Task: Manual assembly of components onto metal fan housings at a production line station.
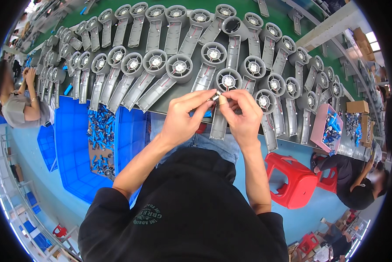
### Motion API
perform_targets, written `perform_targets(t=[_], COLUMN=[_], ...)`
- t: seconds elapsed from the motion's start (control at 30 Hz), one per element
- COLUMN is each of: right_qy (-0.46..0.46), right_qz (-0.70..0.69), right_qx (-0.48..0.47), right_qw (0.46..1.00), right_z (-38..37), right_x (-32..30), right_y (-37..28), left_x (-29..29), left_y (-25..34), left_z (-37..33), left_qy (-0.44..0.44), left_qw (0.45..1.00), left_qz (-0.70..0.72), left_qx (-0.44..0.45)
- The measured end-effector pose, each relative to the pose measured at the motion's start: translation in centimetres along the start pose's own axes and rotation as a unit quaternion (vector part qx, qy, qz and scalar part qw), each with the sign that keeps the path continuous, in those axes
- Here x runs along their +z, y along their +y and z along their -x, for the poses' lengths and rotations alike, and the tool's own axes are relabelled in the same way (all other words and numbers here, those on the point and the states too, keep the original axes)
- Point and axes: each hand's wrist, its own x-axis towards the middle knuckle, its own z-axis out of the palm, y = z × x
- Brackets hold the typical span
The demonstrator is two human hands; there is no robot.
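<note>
My left hand [183, 117] and my right hand [243, 114] come together over the near edge of the bench. A small silver-and-dark part [216, 95] is pinched between the fingertips of both; its exact kind is too small to make out. Just beneath lies a grey handheld fan housing [228, 80], its round head beyond my fingers and its open handle pointing toward me between my hands. Part of that handle is hidden by my hands. Something blue [207, 113] shows below my left fingers.
Rows of similar grey fan housings [179, 66] cover the bench. To the left stand blue bins [73, 153] beside blue cylindrical parts [100, 131]. A pink box [320, 124] of blue parts sits right, above a red stool [292, 181]. Co-workers [23, 102] sit on both sides.
</note>
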Motion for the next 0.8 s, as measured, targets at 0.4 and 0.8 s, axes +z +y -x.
perform_targets(t=[0.4,0.8], right_qy=[-0.042,-0.052], right_qz=[0.006,0.065], right_qx=[-0.009,-0.077], right_qw=[0.999,0.994], right_z=[-0.1,-0.2], right_x=[-0.7,-0.7], right_y=[0.1,1.1], left_x=[-0.6,-1.2], left_y=[0.2,0.0], left_z=[-0.4,-0.6], left_qy=[-0.060,-0.058], left_qw=[0.997,0.994], left_qz=[0.033,-0.070], left_qx=[-0.048,0.066])
